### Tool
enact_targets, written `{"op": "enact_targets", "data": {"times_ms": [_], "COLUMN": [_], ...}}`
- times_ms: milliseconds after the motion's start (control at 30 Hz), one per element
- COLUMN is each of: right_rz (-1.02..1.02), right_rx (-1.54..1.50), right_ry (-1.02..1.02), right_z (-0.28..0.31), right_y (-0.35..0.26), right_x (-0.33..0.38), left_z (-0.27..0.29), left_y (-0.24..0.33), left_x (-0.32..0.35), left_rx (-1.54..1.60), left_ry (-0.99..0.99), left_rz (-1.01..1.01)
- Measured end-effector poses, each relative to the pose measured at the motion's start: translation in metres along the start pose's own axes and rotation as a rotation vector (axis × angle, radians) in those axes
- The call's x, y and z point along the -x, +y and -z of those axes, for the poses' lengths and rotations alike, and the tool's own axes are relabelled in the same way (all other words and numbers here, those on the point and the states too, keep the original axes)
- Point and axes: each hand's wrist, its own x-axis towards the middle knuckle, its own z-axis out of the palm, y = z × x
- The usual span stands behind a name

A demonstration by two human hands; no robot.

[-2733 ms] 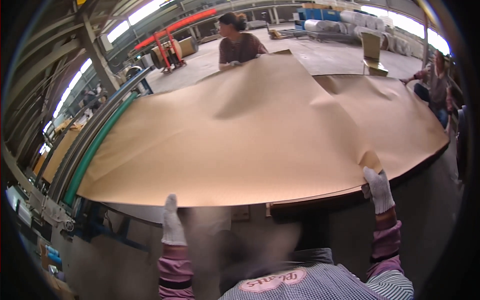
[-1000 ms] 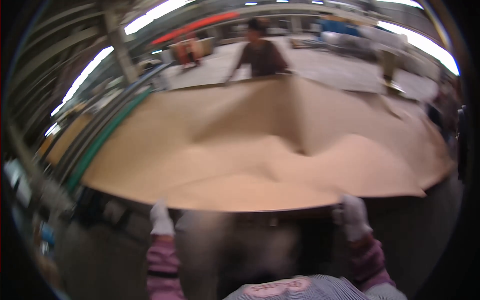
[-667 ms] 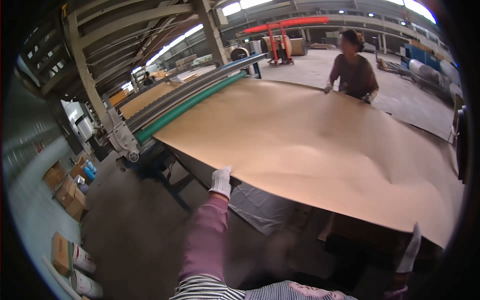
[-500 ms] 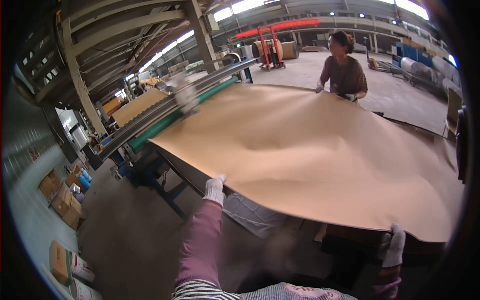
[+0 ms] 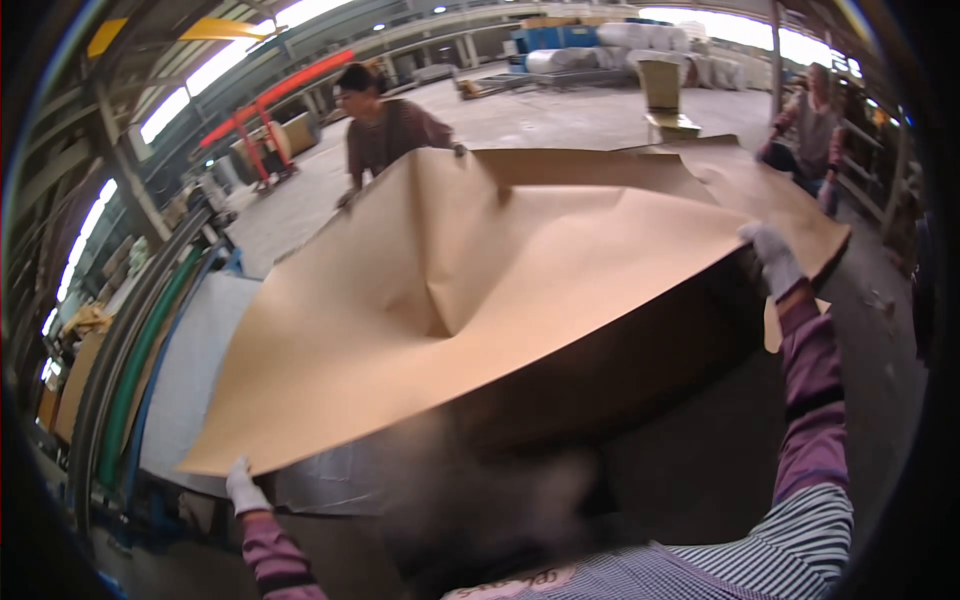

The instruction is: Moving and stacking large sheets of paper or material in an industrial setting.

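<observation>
**Big brown sheet lifted at both near corners**

At the lower left of the view, the left hand (image 5: 243, 487) in a white glove pinches the near left corner of the large brown sheet (image 5: 520, 290); the fingers are closed on the edge. Far to the right and higher, the right hand (image 5: 771, 256), also gloved, grips the near right edge with the fingers folded over it, arm stretched out in a purple sleeve.

Half a second ago the sheet was lying almost flat and the view was turned to the left. Now it is raised off the surface, with a deep fold in the middle and dark shadow under the near edge, so I judge the sheet is in the air and being carried or turned, not only smoothed.

On the far side a co-worker (image 5: 385, 125) bends over and holds the opposite edge. Left of the sheet lies the grey table (image 5: 200, 350) with the green roller (image 5: 150, 360) beside it. Another person (image 5: 810, 120) stands at the far right.
</observation>
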Motion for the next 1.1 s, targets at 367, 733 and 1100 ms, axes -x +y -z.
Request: {"op": "enact_targets", "data": {"times_ms": [367, 733, 1100], "right_rz": [-1.128, -1.311, -1.336], "right_rx": [-1.678, -1.098, -0.986], "right_ry": [-0.121, 0.629, 0.229], "right_z": [-0.065, -0.142, -0.175], "right_y": [-0.257, 0.081, 0.129], "right_x": [0.146, 0.242, 0.275], "left_z": [-0.252, -0.253, -0.324], "left_y": [-0.087, -0.137, -0.137], "left_x": [0.280, 0.322, 0.302], "left_rx": [-0.134, -0.042, 0.072], "left_ry": [-0.656, -0.522, -0.833], "left_rz": [0.294, 0.814, 1.011]}}
